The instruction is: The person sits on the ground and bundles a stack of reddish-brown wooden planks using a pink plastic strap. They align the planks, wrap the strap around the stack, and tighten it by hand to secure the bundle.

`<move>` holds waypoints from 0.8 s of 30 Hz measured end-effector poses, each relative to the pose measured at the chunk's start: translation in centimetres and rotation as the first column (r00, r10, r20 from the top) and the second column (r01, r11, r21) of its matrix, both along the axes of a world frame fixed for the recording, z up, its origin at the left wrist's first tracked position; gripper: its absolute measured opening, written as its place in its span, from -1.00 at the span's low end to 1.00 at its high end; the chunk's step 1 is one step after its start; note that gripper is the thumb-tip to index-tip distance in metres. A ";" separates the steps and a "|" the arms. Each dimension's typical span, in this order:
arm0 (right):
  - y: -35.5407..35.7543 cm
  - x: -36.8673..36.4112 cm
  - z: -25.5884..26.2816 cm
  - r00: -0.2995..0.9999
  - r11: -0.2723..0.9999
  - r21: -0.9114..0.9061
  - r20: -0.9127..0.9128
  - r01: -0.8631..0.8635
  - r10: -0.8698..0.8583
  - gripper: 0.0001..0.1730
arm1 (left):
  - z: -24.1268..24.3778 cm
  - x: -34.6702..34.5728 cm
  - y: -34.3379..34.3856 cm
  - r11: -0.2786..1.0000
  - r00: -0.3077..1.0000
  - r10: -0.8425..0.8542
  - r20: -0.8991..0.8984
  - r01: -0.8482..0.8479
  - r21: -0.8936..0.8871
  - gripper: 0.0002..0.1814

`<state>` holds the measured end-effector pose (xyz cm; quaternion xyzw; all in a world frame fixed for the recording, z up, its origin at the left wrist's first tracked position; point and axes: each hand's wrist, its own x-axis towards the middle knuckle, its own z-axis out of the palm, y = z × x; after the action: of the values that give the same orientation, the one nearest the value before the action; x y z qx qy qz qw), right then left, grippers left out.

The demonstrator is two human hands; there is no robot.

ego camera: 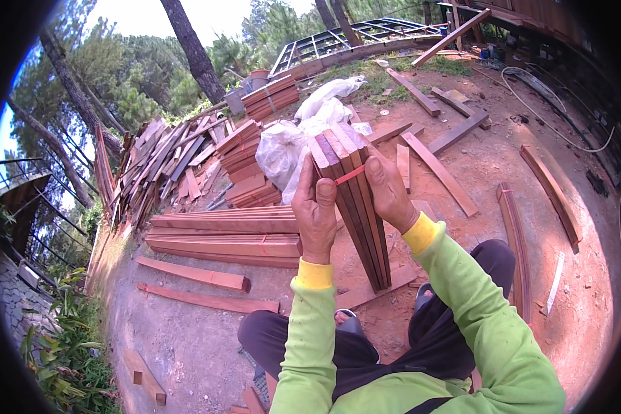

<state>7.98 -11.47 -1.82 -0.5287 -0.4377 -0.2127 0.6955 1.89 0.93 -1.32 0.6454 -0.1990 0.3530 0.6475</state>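
Note:
Upright before me stands a bundle of several reddish-brown wooden planks, narrowing in view toward the ground. A red strap runs across it close below the top ends. My left hand presses on the left side of the bundle, thumb up along the near face. On the opposite side, my right hand grips it near the top, its thumb beside the strap. The bundle's lower end rests at a flat board on the ground, between my feet. Fingers behind the planks are partly hidden.
Stacked long planks lie to the left, with tied shorter stacks and a scrap-wood heap beyond. White plastic sheeting lies behind the bundle. At right are a strapped plank bundle, a loose beam and a hose.

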 end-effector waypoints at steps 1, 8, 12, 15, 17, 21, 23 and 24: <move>0.1 0.1 -0.2 1.000 1.000 0.003 0.001 -0.003 0.003 -0.22 | -0.1 0.0 0.0 1.000 1.000 0.018 0.005 -0.018 0.016 -0.13; -0.3 -0.2 0.4 0.994 0.996 0.000 -0.068 -0.089 0.089 -0.21 | 0.3 -0.1 0.1 1.000 1.000 -0.001 -0.026 0.000 -0.023 -0.07; 0.2 -0.2 0.3 0.993 0.995 0.034 -0.070 -0.096 0.098 -0.20 | 0.4 0.0 -0.3 1.000 1.000 -0.004 -0.008 0.004 0.008 -0.02; 0.2 -0.5 0.6 0.993 0.995 0.020 -0.072 -0.097 0.099 -0.19 | 0.4 0.1 0.2 0.999 0.999 -0.046 -0.021 0.047 0.028 0.01; 0.2 -0.5 0.7 0.988 0.991 0.030 -0.090 -0.127 0.129 -0.18 | 0.5 0.1 0.1 0.998 0.998 -0.053 -0.022 0.053 0.021 0.00; 0.0 -0.5 0.8 0.993 0.995 -0.004 -0.053 -0.104 0.103 -0.18 | 0.5 -0.1 0.0 0.999 0.999 -0.042 -0.024 0.042 0.012 -0.01; 0.0 -0.4 0.6 0.994 0.995 -0.022 -0.057 -0.095 0.094 -0.19 | 0.5 -0.1 0.0 0.999 0.999 -0.045 -0.021 0.045 0.010 -0.01; -0.2 -0.3 0.6 0.994 0.995 -0.023 -0.056 -0.092 0.091 -0.19 | 0.6 0.0 -0.1 0.998 0.998 -0.054 -0.016 0.055 0.006 -0.01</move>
<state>7.65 -11.63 -1.26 -0.5226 -0.4448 -0.1605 0.7094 1.89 0.88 -0.71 0.6445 -0.2126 0.3296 0.6563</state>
